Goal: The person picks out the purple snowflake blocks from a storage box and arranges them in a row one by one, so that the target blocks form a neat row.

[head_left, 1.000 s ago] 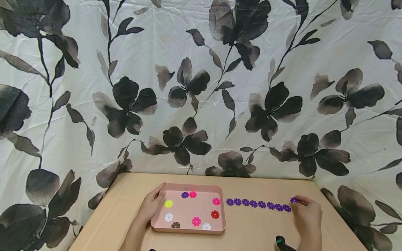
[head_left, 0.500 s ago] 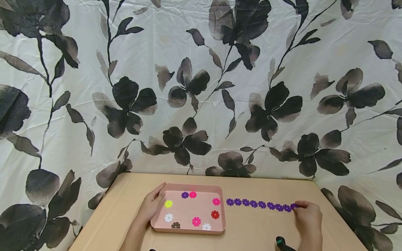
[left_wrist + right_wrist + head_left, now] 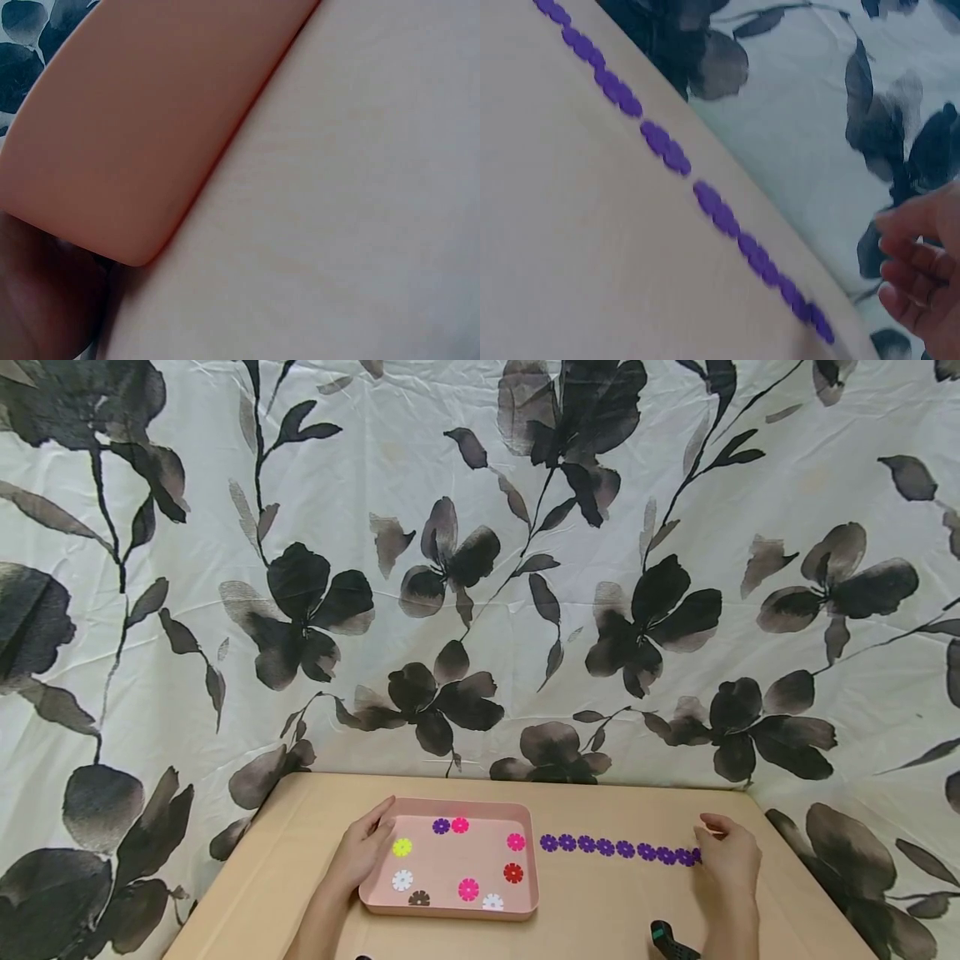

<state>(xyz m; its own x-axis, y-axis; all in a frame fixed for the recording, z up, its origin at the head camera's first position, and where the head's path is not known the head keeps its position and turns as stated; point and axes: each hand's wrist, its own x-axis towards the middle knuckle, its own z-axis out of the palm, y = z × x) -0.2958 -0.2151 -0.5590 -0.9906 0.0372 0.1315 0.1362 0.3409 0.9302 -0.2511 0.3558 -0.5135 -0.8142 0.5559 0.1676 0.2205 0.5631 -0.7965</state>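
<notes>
My left hand (image 3: 362, 850) holds the left side of a pink tray (image 3: 450, 913), its fingers along the outer wall near the far corner. In the left wrist view part of that hand (image 3: 49, 300) shows against the end of the tray (image 3: 150, 135). Several flower-shaped plastic pieces lie in the tray, among them a purple flower piece (image 3: 441, 826) and a red flower piece (image 3: 513, 872). To the right runs a row of purple flower pieces (image 3: 626, 849). My right hand (image 3: 731, 856) hovers beside its right end, partly covering the last piece. In the right wrist view its fingers are loosely bent and hold nothing.
A black device (image 3: 672, 941) with a green mark shows by the right wrist. The tan table (image 3: 600, 918) ends at a white cloth (image 3: 450, 693) with dark flowers behind it. A small dark object (image 3: 363, 957) peeks in at the bottom edge.
My right hand lowered a purple flower piece to the right end of the row, then let go and lifted off it. The left hand and tray stayed in place.
</notes>
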